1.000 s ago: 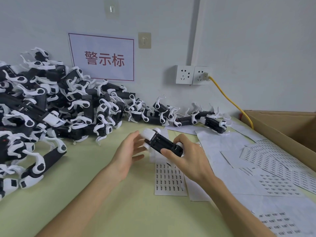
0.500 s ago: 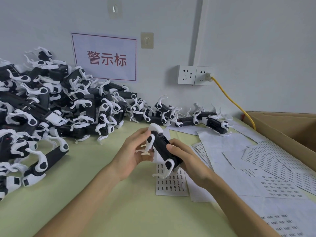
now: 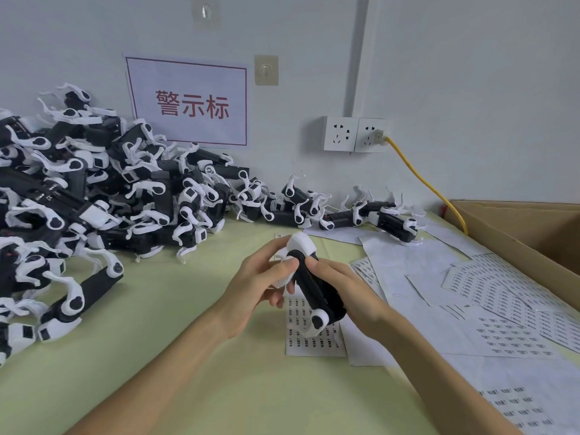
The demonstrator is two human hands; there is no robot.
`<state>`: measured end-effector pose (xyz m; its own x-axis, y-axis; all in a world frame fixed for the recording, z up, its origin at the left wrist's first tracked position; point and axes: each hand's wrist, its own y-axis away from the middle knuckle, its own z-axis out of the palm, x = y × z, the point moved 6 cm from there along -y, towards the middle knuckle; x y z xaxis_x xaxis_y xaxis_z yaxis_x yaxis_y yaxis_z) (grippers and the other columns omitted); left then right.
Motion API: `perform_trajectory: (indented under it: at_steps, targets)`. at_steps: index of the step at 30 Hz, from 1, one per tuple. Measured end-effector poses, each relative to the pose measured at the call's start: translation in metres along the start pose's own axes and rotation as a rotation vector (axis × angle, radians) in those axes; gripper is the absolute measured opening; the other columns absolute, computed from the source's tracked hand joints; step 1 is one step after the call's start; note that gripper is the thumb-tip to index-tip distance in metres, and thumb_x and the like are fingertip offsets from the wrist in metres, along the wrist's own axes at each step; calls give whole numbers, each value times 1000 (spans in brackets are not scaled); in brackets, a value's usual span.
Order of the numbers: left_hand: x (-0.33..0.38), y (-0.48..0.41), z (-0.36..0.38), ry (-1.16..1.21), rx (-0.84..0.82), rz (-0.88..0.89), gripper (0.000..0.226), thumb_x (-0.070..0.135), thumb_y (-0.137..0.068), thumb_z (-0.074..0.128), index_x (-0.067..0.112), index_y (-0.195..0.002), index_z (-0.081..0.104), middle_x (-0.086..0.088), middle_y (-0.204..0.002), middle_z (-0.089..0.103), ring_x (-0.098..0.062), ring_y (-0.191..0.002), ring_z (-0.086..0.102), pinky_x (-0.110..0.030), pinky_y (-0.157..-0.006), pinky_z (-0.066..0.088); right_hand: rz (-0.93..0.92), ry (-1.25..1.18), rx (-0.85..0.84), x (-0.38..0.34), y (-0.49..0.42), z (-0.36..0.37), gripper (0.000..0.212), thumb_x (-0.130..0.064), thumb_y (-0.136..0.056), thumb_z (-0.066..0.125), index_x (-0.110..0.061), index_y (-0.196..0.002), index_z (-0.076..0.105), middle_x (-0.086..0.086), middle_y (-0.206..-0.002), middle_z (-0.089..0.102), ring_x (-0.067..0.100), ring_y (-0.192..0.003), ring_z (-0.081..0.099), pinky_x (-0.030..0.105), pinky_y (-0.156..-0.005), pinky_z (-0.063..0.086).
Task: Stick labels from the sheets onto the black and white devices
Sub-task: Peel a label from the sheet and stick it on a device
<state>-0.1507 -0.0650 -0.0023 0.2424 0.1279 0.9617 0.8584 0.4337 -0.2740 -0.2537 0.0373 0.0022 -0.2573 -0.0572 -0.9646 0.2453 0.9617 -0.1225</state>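
And the device (image 3: 318,288) is round! A second ago it lay crosswise in the right hand (image 3: 357,299) with the left hand (image 3: 254,284) loose beside it. Now it points away from the person, with the white cap far, the white knuckle near and the black flank turned up.

Both hands are on it. The left hand's fingers curl round the white upper end with the thumb laid across it, and the right hand wraps the black body from the other side. The device hangs in the air just above the small label sheet (image 3: 314,343), not touching it.

I see no label on a fingertip, and I cannot tell whether one already sits on that black flank. My read is that this turn brings up the face to be labelled, or else it's a press-down check. With that pile waiting, plenty looks left to do.

Around we go. The small label sheet lies on a pale green table (image 3: 188,309). Left of the sheet, running back to the wall, is a tall pile of devices (image 3: 78,196). Behind the sheet a short row of devices (image 3: 390,219) lines the wall's foot. Right of the sheet more label sheets (image 3: 502,309) overlap, and beyond them stands an open cardboard box (image 3: 518,221).

Up the wall behind the sheet are a white sign (image 3: 188,102) with red characters, a hook plate (image 3: 266,70) and a double socket (image 3: 356,135). A yellow cable (image 3: 420,178) drops from the socket toward the box.
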Motion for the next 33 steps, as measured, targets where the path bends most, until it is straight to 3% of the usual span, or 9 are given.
perform_trajectory:
  at_steps: [3, 10, 15, 18, 22, 26, 29, 31, 33]
  targets:
    - [2, 0, -2, 1, -3, 6, 46, 42, -82, 67, 33, -128, 68, -3, -78, 59, -18, -70, 55, -27, -58, 46, 3, -36, -13, 0, -1, 1, 46, -53, -100, 47, -13, -99, 70, -7, -86, 67, 7, -68, 56, 11, -62, 42]
    - [6, -1, -3, -4, 10, 30, 42, 38, -77, 65, 31, -117, 72, -5, -77, 62, -17, -68, 58, -25, -63, 49, -12, -66, -74, 1, -2, 1, 48, -50, -105, 38, -20, -101, 74, -7, -96, 73, 6, -80, 62, 15, -72, 47]
    - [7, -1, -7, 165, 45, -2, 35, 39, -74, 68, 22, -104, 73, -2, -73, 59, -15, -64, 55, -25, -59, 45, 81, -269, -57, 9, -6, 0, 45, -53, -99, 46, -19, -99, 75, -2, -80, 64, 12, -68, 58, 21, -60, 48]
    - [5, -2, -10, 253, 64, -32, 28, 39, -77, 69, 24, -101, 73, -2, -72, 59, -14, -65, 57, -26, -62, 48, 32, -260, 16, 8, -8, -10, 38, -46, -99, 49, -19, -96, 76, -2, -78, 63, 11, -69, 57, 20, -62, 46]
    - [-1, -3, -16, 231, 173, -61, 29, 37, -85, 64, 21, -108, 69, -7, -74, 64, -20, -71, 64, -35, -74, 48, -37, -161, 178, 7, -9, -24, 31, -31, -104, 50, -20, -111, 77, 3, -101, 71, 18, -88, 63, 28, -76, 46]
    - [-5, -3, -19, 234, 246, -73, 29, 37, -83, 64, 17, -104, 64, -12, -78, 68, -22, -80, 70, -34, -78, 49, -43, -155, 326, 10, -9, -36, 29, -24, -104, 52, -23, -105, 81, 4, -108, 76, 29, -106, 67, 39, -94, 49]
    - [-6, -4, -22, 218, 302, -71, 26, 35, -83, 65, 19, -103, 63, -10, -84, 73, -20, -84, 72, -25, -73, 50, -57, -159, 357, 7, -7, -37, 24, -37, -98, 60, -29, -113, 77, -3, -112, 75, 20, -109, 67, 38, -96, 50]
    - [-11, -5, -25, 179, 341, -85, 25, 32, -89, 65, 18, -109, 59, -10, -95, 78, -19, -88, 70, -28, -79, 48, -55, -81, 385, 8, -7, -35, 37, -46, -88, 68, -38, -124, 68, -15, -123, 69, 10, -114, 64, 32, -95, 49]
    - [-15, -5, -32, 164, 404, -101, 21, 23, -98, 60, 17, -116, 52, -11, -101, 79, -23, -94, 69, -33, -85, 48, -14, 22, 468, 14, -7, -37, 46, -44, -91, 71, -42, -135, 57, -18, -137, 56, 6, -124, 56, 26, -91, 45]
